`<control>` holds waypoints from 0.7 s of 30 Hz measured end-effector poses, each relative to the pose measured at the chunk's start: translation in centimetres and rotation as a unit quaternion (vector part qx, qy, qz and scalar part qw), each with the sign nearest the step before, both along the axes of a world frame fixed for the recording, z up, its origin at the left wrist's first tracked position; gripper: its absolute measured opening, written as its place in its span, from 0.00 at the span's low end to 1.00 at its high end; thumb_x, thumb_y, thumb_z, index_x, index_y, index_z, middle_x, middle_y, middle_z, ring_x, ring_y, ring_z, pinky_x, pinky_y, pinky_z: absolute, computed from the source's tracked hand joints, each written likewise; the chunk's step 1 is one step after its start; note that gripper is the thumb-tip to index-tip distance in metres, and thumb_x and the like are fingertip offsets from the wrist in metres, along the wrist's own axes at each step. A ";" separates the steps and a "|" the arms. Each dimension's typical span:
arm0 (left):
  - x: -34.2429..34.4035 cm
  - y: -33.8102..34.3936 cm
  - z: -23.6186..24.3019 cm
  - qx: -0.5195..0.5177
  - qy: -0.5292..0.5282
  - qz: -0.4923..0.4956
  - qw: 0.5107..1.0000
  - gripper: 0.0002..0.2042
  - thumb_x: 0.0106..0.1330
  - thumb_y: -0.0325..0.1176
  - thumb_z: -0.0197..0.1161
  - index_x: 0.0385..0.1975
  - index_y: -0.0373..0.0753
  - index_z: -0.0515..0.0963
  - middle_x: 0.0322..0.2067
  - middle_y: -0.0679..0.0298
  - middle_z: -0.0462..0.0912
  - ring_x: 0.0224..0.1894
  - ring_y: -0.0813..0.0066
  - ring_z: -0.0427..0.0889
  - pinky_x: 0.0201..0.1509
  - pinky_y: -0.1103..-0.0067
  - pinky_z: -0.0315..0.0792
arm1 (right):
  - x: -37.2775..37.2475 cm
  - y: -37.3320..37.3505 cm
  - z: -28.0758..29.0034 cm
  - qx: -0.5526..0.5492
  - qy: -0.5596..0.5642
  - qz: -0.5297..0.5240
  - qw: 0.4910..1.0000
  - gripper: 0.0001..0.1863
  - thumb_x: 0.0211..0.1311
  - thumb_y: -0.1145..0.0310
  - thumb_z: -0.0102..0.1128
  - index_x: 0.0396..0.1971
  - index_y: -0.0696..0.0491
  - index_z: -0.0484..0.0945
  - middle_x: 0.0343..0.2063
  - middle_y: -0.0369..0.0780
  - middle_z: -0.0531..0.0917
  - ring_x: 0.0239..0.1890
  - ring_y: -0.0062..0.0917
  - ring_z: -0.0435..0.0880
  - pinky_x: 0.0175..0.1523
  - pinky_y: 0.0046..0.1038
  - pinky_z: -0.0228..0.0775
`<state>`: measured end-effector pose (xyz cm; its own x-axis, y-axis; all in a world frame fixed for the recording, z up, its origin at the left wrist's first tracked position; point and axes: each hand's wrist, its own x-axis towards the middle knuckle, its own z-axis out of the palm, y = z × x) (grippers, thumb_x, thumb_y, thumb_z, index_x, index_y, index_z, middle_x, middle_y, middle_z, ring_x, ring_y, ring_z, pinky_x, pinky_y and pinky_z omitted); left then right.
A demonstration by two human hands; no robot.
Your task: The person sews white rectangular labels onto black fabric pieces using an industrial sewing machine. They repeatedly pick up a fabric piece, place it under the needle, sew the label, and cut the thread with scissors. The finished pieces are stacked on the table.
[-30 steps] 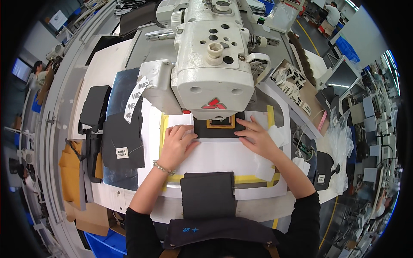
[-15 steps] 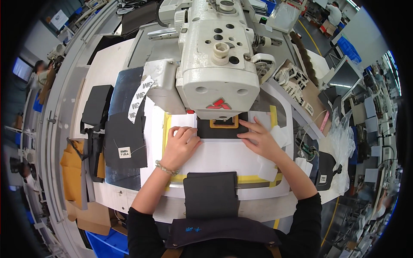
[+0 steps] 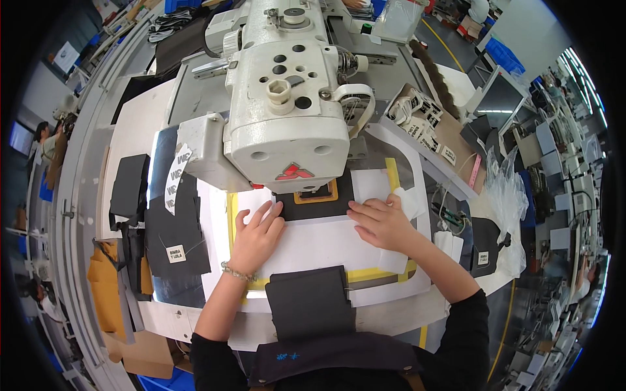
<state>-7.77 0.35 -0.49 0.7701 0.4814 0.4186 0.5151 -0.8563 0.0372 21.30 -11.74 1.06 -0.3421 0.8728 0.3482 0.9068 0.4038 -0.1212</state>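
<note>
A dark fabric piece [image 3: 306, 211] lies under the head of a white industrial sewing machine [image 3: 287, 140]. A small yellow-rimmed frame [image 3: 334, 193] rests on that piece. At its left edge is my left hand [image 3: 255, 238], fingers stretched out and fingertips by the fabric. My right hand [image 3: 383, 225] lies at the right edge with its fingers extended toward the piece. Neither hand grasps anything. Beneath is a white sheet [image 3: 313, 247] bordered by yellow tape [image 3: 377, 273]. The machine head hides part of the fabric and frame.
A stack of dark fabric pieces [image 3: 308, 306] lies at the near edge. To the left are a dark piece with a pale label [image 3: 176, 234] and mustard fabric [image 3: 107, 280]. A box of labels [image 3: 456, 163] and clear plastic [image 3: 503, 208] stand right.
The whole view has shifted, with the machine now farther left. My right hand's fingers have come away from beside the yellow frame to the fabric's right edge. My left hand remains at the left edge.
</note>
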 end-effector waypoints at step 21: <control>-0.1 -0.5 0.0 0.035 0.009 0.010 0.999 0.12 0.58 0.30 0.65 0.42 0.47 0.82 0.50 0.72 0.82 0.55 0.76 0.77 0.60 0.68 0.57 | -0.5 -1.5 -0.2 -0.027 -0.008 -0.041 0.999 0.23 0.54 0.62 0.63 0.52 0.48 0.76 0.58 0.29 0.75 0.47 0.17 0.73 0.46 0.33 0.55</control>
